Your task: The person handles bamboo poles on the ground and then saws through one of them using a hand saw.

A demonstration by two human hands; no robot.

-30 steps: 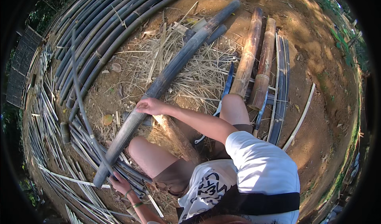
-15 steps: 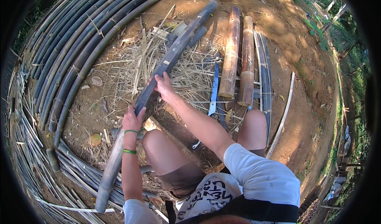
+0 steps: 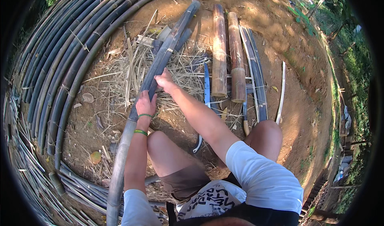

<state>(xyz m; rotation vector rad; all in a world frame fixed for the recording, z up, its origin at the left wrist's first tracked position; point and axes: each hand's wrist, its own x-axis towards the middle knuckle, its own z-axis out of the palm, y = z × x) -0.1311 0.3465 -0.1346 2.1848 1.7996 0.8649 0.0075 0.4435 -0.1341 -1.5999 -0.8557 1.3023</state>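
Note:
A long dark bamboo pole (image 3: 161, 57) lies slantwise before me, from the lower left up to the far middle. Closed round it is my left hand (image 3: 146, 104), with green and yellow bands at the wrist. A little farther up, my right hand (image 3: 164, 81) grips the same pole from its right side, its fingers partly hidden. Between my knees and the straw, a pruning saw (image 3: 207, 84) with a bluish blade lies on the ground, part of it out of sight.
Two thick brown bamboo lengths (image 3: 219, 54) lie to the right, beside dark split strips (image 3: 256, 74). A wooden-handled tool (image 3: 245, 127) sits near my right knee. Straw-like shavings (image 3: 120, 78) cover the middle ground. Long dark poles (image 3: 76, 72) and thin strips (image 3: 34, 174) line the left.
The pole has turned steeper, its far end shifting left and its near end moving right and closer to me. Both hands stay on it. My right knee has moved right.

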